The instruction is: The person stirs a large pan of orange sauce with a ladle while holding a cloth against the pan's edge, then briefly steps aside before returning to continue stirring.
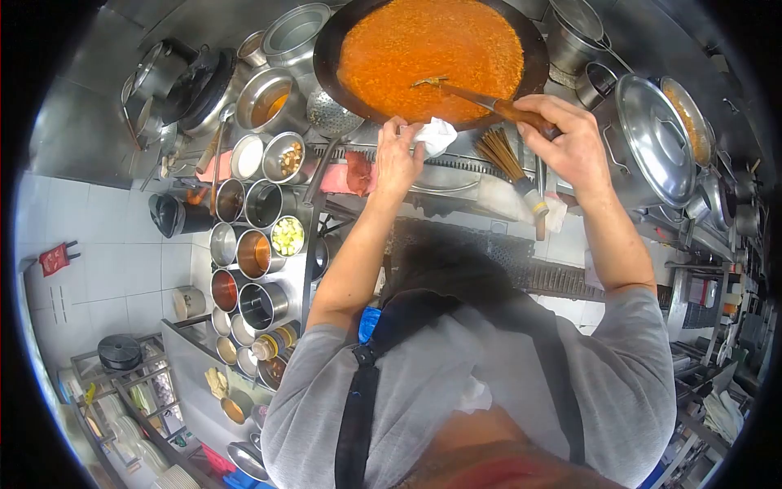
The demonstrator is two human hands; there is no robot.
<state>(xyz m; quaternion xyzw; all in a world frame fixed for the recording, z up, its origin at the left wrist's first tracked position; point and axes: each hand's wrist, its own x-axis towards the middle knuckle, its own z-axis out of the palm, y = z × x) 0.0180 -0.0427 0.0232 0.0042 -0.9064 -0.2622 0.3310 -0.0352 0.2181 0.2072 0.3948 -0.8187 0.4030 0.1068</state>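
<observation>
Spatula (481, 99): tip in the orange sauce (432, 41) inside the wok (327, 61).
Spatula's long axis: slanting from the handle end at right, over the near rim, leftward and away from the person.
Right hand (568, 140): fingers clamped around the wooden handle.
Left hand (397, 155): closed on a white cloth (436, 137) at the near rim.

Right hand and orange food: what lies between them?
In the head view, a utensil runs from the right hand over the wok's rim into the orange food.
</observation>
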